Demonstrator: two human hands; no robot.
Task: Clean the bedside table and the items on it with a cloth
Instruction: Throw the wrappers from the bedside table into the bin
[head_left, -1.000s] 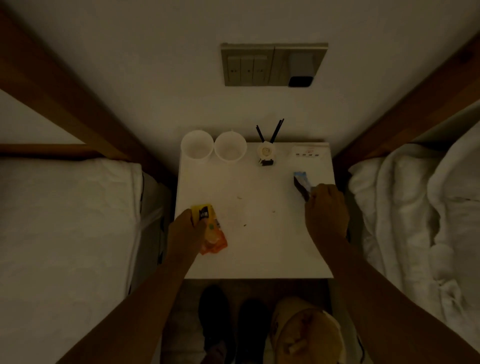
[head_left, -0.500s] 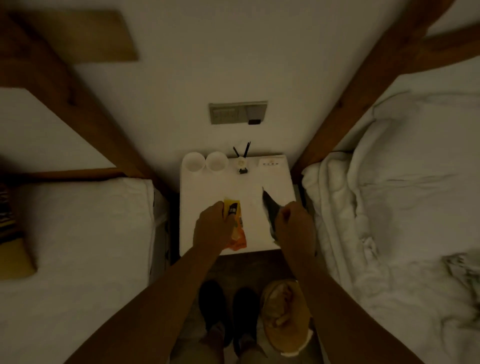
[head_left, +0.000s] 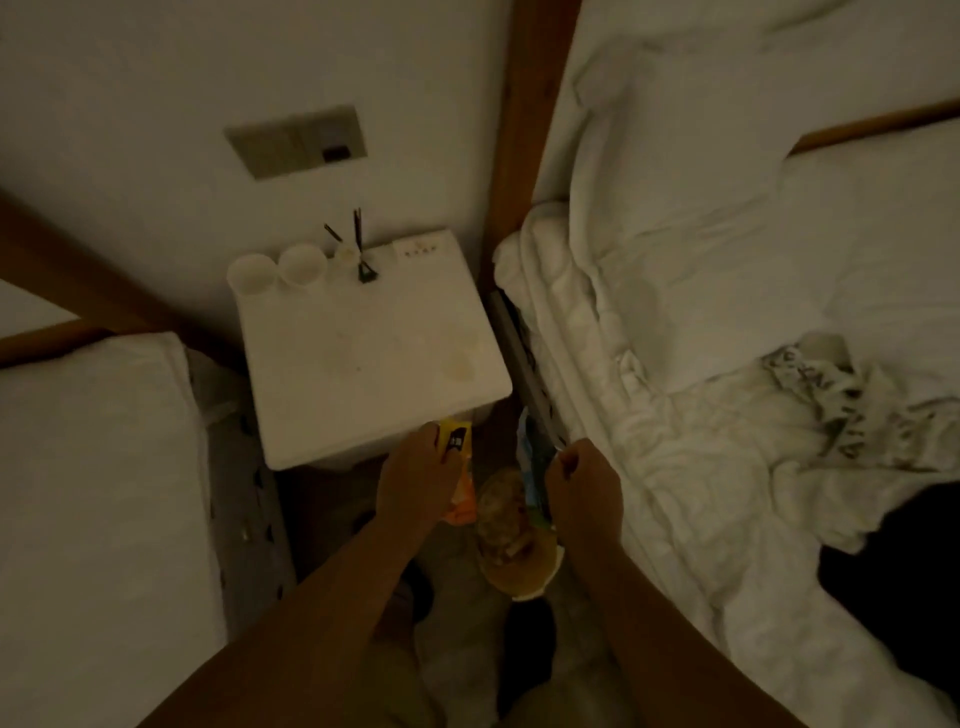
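Note:
The white bedside table (head_left: 363, 358) stands against the wall, its top marked with stains and crumbs. At its back edge are two white cups (head_left: 252, 275) (head_left: 302, 266), a small diffuser with dark sticks (head_left: 353, 249) and a card (head_left: 421, 250). My left hand (head_left: 418, 475) is shut on a yellow-orange wrapper (head_left: 457, 452), off the table's front edge. My right hand (head_left: 582, 480) grips a blue wrapper (head_left: 535, 467). Both hands hover above a bin (head_left: 519, 540) on the floor. No cloth is in view.
A made bed (head_left: 93, 519) lies at the left, a bed with a rumpled white duvet (head_left: 727, 364) at the right. A switch panel (head_left: 296, 140) sits on the wall. Wooden posts (head_left: 530, 104) flank the table. My dark shoes (head_left: 524, 639) stand in the narrow aisle.
Both hands lifted the wrappers off the table and drew them back and down, over the bin. The camera pulled back and turned to the right.

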